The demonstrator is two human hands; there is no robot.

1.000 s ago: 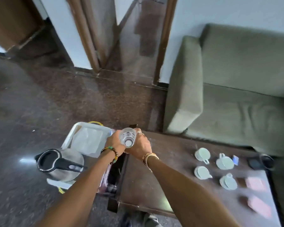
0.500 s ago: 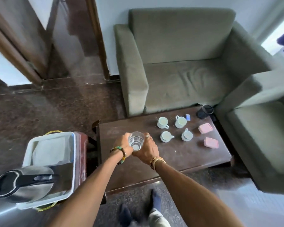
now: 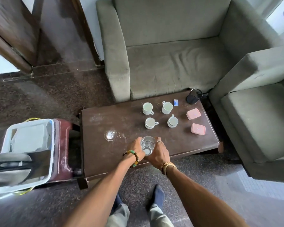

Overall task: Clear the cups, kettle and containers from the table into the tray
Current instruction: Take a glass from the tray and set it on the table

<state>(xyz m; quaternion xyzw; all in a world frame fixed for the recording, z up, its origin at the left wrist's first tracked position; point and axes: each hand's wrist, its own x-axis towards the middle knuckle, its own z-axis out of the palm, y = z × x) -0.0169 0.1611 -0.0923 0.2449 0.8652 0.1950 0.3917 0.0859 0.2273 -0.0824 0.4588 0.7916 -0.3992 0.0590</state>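
Over a speckled stone floor, the kettle (image 3: 10,175) sits in the white tray (image 3: 52,145) at left. The left hand (image 3: 136,150) and right hand (image 3: 158,155) share a closed grip on one clear glass (image 3: 147,145) at the dusty tabletop's (image 3: 102,154) near edge — a second glass (image 3: 110,135) just left. Beyond: four white cups (image 3: 147,108), two pink containers (image 3: 198,129) — then olive sofas (image 3: 170,66).

Clear glass (image 3: 147,145) held upright, four white cups (image 3: 147,108) and two pink containers (image 3: 193,114) beyond it.
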